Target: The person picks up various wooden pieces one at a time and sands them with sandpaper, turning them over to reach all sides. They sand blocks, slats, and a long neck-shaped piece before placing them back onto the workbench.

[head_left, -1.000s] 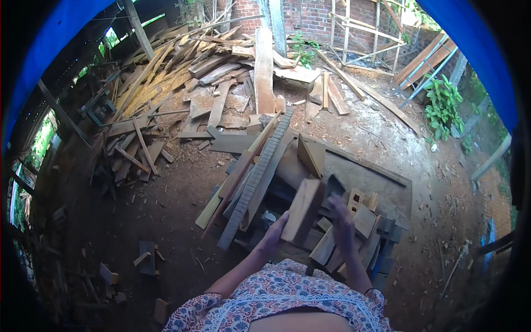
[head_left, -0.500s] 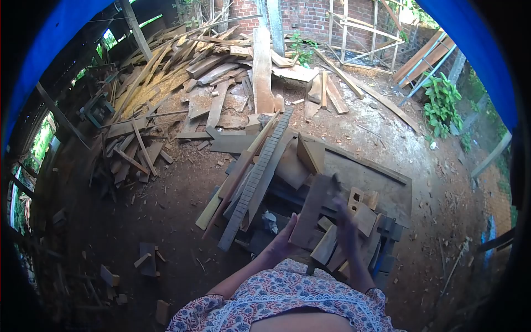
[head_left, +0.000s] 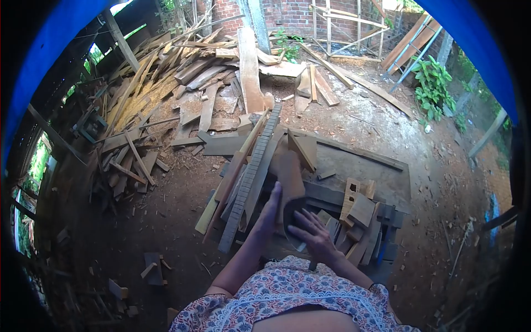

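A brown wooden block (head_left: 290, 169) stands tilted over the workbench in front of me, its near end dark and curved. My left hand (head_left: 269, 210) holds the block along its left side, fingers stretched forward along the wood. Against the dark near end lies my right hand (head_left: 316, 237), its fingers spread. Right of it are several wood offcuts (head_left: 362, 209) and a pale piece with square holes (head_left: 349, 200). Long planks and a notched strip (head_left: 249, 182) lie slanting on the left of the bench.
The bench top (head_left: 365, 163) extends to the right behind the hands. A large heap of scrap boards (head_left: 182, 66) lies at the back left, a smaller pile (head_left: 130, 163) nearer. Loose offcuts (head_left: 154, 269) lie on the dirt floor. A leafy plant (head_left: 434, 86) grows at the right.
The block has been turned, so its dark curved end now faces me. My right hand has come down from the block's right side onto that near end. The view has shifted slightly.
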Demonstrator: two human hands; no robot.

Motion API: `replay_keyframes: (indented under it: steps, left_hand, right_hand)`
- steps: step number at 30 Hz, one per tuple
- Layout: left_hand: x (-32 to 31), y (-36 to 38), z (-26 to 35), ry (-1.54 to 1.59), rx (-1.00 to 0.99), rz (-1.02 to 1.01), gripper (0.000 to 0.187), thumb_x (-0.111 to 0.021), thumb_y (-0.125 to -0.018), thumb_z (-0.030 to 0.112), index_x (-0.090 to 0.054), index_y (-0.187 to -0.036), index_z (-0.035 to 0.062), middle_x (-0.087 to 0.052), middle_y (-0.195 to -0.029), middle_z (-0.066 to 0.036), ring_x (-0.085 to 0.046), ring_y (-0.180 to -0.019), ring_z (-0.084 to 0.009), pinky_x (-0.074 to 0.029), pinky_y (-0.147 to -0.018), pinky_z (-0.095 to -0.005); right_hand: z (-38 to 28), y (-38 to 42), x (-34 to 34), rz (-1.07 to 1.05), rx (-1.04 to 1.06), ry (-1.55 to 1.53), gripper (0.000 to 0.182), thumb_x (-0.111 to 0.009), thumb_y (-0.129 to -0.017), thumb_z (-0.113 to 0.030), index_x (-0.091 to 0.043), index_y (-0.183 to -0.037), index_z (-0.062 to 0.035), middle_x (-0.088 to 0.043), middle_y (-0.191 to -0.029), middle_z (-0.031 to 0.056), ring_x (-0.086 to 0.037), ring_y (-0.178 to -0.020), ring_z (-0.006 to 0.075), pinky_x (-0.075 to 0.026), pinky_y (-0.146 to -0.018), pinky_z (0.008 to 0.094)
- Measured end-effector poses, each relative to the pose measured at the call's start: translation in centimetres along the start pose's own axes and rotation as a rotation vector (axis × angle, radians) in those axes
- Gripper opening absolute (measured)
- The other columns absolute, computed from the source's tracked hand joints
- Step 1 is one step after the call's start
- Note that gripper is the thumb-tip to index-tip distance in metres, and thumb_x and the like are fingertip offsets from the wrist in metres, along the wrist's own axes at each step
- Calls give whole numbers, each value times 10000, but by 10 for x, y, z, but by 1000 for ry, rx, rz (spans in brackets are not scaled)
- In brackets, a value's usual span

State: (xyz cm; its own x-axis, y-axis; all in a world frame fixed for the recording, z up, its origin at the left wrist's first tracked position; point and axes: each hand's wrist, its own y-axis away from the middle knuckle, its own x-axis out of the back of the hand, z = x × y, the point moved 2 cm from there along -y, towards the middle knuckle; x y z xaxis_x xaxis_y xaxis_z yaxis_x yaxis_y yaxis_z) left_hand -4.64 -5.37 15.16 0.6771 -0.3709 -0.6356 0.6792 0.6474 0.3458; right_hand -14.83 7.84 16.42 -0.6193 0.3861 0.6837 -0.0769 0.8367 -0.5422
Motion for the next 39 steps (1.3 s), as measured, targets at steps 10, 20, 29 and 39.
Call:
replay_keyframes:
  steps: [10, 20, 29, 39]
  left_hand:
    - [-1, 35, -48, 197, 401, -163, 589, -326, -955, 499, -415, -1299, 29, -578, -1106, -156, -622, -954, -227, -548, -782, -357]
    - [23, -18, -38, 206, 50, -145, 574, -360, -944, 508, -444, -1266, 41, -569, -1163, -121, -599, -1017, -227, -517, -857, -352]
    - [35, -15, -71, 220, 280, -197, 670, -466, -870, 548, -417, -1272, 14, -561, -1129, -177, -603, -994, -285, -535, -833, -391]
    - [24, -90, -66, 19, 88, 13, 502, -508, -903, 376, -415, -1253, 28, -554, -1142, -130, -578, -1022, -246, -505, -854, -450]
  right_hand:
    - [59, -27, 41, 421, -562, -248, 423, -526, -810, 21, -584, -1200, -132, -465, -1345, 127, -425, -1258, 310, -388, -1011, 444]
    - [8, 27, -1, 33, -198, -57, 459, -613, -747, -50, -596, -1184, -187, -471, -1332, 129, -424, -1240, 377, -353, -1030, 500]
    - [70, -2, 9, 469, -489, -480, 381, -511, -867, 12, -541, -1231, -95, -499, -1293, 164, -471, -1209, 319, -416, -995, 346]
    - [30, 117, 9, 128, -923, -567, 267, -520, -934, -177, -554, -1150, -24, -651, -949, 157, -620, -871, 159, -479, -743, 318]
